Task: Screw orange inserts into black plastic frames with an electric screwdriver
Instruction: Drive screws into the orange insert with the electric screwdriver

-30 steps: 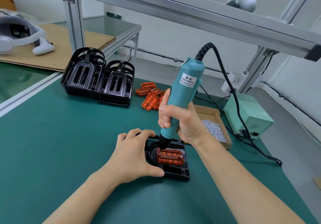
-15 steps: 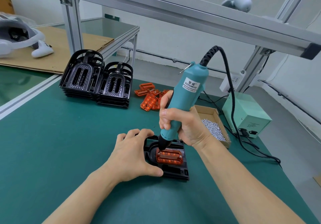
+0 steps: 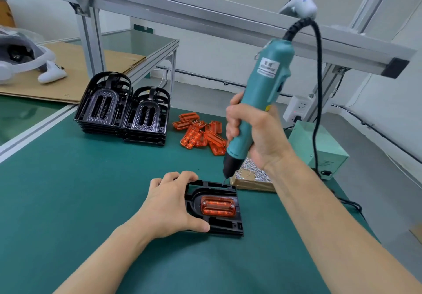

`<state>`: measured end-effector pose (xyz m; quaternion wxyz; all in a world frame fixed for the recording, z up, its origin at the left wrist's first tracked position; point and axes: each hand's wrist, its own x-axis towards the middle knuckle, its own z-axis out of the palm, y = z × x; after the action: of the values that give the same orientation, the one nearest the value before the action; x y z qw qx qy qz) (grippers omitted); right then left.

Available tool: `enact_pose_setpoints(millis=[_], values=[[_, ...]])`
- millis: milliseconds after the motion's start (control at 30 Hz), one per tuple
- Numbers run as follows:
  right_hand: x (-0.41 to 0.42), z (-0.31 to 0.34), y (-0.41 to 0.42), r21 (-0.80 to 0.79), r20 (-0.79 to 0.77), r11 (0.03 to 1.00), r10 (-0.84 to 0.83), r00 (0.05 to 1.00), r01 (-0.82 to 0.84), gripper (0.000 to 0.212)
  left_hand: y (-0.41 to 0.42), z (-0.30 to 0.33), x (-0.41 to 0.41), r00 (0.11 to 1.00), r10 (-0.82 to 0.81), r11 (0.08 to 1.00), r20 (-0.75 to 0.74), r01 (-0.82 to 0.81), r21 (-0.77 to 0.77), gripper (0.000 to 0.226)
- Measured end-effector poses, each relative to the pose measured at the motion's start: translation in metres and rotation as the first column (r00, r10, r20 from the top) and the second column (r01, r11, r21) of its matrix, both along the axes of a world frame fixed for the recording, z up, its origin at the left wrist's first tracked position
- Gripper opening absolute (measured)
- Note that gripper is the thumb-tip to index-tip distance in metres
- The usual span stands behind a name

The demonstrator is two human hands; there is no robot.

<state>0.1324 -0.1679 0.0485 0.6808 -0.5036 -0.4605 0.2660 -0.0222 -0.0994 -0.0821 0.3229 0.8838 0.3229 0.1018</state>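
A black plastic frame (image 3: 225, 225) lies flat on the green mat with an orange insert (image 3: 218, 206) seated in its oval recess; two screw heads show at the insert's ends. My left hand (image 3: 170, 204) grips the frame's left side, fingers over the far edge and thumb at the near edge. My right hand (image 3: 255, 134) grips a teal electric screwdriver (image 3: 258, 102), held tilted, its bit tip hovering just above the frame's far edge, off the insert.
Two stacks of black frames (image 3: 124, 113) stand at the back left, a pile of loose orange inserts (image 3: 201, 133) behind the work. A cardboard box of screws (image 3: 253, 178) sits right of the frame, a green power unit (image 3: 319, 150) beyond. An aluminium beam (image 3: 205, 13) crosses overhead.
My right hand has lifted the screwdriver up and back off the insert's left end. My left hand keeps its hold on the frame.
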Motion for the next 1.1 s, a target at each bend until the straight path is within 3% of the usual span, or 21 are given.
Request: enact_pose_setpoints(millis=[133, 200, 300, 467, 600, 733, 833, 967, 1100], values=[[0.030, 0.002, -0.025, -0.011, -0.054, 0.901, -0.434, 0.899, 0.434, 0.027, 0.000, -0.002, -0.003, 1.000, -0.002, 1.000, 0.010, 0.002, 0.015, 0.103], [0.050, 0.000, -0.045, -0.096, -0.111, 0.826, -0.563, 0.819, 0.555, 0.024, 0.000, -0.003, -0.004, 1.000, -0.004, 1.000, 0.019, 0.004, 0.029, 0.102], [0.080, -0.007, -0.080, -0.262, -0.112, 0.740, -0.661, 0.742, 0.619, 0.028, 0.000, -0.002, -0.003, 1.000, -0.007, 0.999, 0.012, 0.007, 0.039, 0.104], [0.123, -0.032, -0.140, -0.533, 0.071, 0.560, -0.717, 0.693, 0.634, 0.034, 0.000, -0.003, -0.003, 1.000, -0.002, 0.999, 0.013, 0.001, 0.035, 0.106], [0.138, -0.061, -0.165, -0.701, 0.262, 0.389, -0.638, 0.724, 0.597, 0.049, 0.000, -0.004, -0.003, 1.000, -0.001, 0.999, 0.022, 0.000, 0.035, 0.106], [0.138, -0.086, -0.160, -0.733, 0.519, 0.231, -0.418, 0.746, 0.639, 0.052, 0.001, -0.005, -0.003, 1.000, -0.005, 0.999, 0.023, 0.004, 0.043, 0.103], [0.138, -0.097, -0.147, -0.684, 0.701, 0.100, -0.185, 0.689, 0.722, 0.054, 0.001, -0.004, -0.003, 1.000, -0.009, 0.998, 0.024, 0.008, 0.054, 0.102], [0.136, -0.101, -0.132, -0.581, 0.811, -0.055, 0.053, 0.583, 0.812, 0.057, 0.000, -0.003, -0.003, 1.000, -0.011, 0.998, 0.019, 0.010, 0.061, 0.100], [0.138, -0.105, -0.126, -0.476, 0.845, -0.104, 0.223, 0.487, 0.873, 0.052, -0.002, -0.003, -0.004, 1.000, -0.009, 0.998, 0.028, 0.007, 0.058, 0.100]])
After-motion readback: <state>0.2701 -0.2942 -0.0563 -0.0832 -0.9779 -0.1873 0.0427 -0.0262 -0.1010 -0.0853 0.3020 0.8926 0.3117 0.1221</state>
